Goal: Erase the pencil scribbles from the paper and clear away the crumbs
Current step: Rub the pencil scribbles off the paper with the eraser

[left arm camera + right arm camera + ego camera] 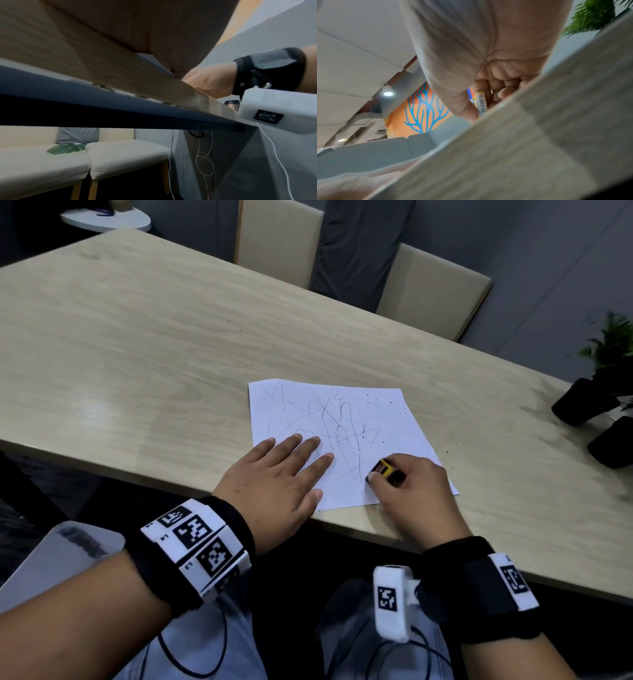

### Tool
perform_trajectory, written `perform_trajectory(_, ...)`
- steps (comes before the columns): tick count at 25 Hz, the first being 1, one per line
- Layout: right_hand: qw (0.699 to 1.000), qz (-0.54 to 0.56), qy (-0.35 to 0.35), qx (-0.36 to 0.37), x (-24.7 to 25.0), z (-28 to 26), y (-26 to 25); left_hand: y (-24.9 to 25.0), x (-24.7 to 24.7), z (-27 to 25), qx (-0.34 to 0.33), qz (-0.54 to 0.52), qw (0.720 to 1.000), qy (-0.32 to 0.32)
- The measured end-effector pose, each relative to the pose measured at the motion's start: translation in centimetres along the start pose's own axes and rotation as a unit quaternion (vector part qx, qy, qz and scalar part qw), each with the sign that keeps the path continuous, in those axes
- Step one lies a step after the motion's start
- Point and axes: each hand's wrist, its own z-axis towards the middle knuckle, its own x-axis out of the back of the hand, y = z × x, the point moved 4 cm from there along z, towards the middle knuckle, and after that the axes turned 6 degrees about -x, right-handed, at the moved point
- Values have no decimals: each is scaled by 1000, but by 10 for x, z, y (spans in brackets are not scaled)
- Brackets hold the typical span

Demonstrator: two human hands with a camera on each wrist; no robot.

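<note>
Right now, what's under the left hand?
The left hand lies flat on the paper, covering its near left part. Pencil scribbles run toward its fingers; any beneath them are hidden.

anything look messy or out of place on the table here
Yes. Dark eraser crumbs are scattered over the far right part of the paper, and a few specks lie on the table beyond its right edge. The paper also lies askew to the table edge, still covered in pencil scribbles.
</note>
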Motion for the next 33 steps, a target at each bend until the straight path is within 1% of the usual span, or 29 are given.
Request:
perform_trajectory(1,1000,1,9,-8,4,2,2,0,1,0,0,-3,1000,1)
perform_trajectory(2,1000,7,4,-4,3,1,-1,0,1,0,-2,-5,1000,1)
perform_trajectory(5,997,22,-60,40,-19,-14,-21,0,2,-1,-1,-6,1000,1)
perform_trajectory(6,997,17,-68,45,-23,-17,-22,0,2,-1,-1,-6,1000,1)
perform_trajectory(7,997,12,-61,42,-21,-16,-20,1,2,0,-2,-3,1000,0)
perform_trajectory(11,1000,1,1,-1,0,-1,-1,0,2,0,-2,-2,1000,-3)
perform_trajectory(12,1000,7,0,3,-2,-2,-5,0,2,0,-3,2,1000,-3)
perform_trajectory(14,999,19,-29,33,-16,-9,-19,0,2,0,-2,5,1000,-1)
perform_trajectory(16,998,17,-47,42,-25,-15,-23,0,2,0,-1,7,1000,-2)
perform_trajectory(20,1000,-4,5,7,-6,1,-6,0,1,-1,-2,1,1000,-6)
perform_trajectory(21,1000,-7,8,7,-5,1,-7,0,1,0,-3,1,1000,-5)
perform_trajectory(25,997,-1,-49,55,-24,-13,-25,1,3,-1,-3,6,1000,-2)
perform_trajectory(26,998,1,-47,51,-23,-13,-23,1,3,-1,-3,6,1000,-2)
perform_trajectory(30,1000,2,1,2,-3,3,1,1,2,0,-4,-3,1000,-5)
perform_trajectory(31,1000,3,2,2,-3,3,-1,0,2,0,-3,2,1000,-3)
perform_trajectory(33,999,13,-22,24,-12,-3,-12,0,1,0,-3,9,1000,0)
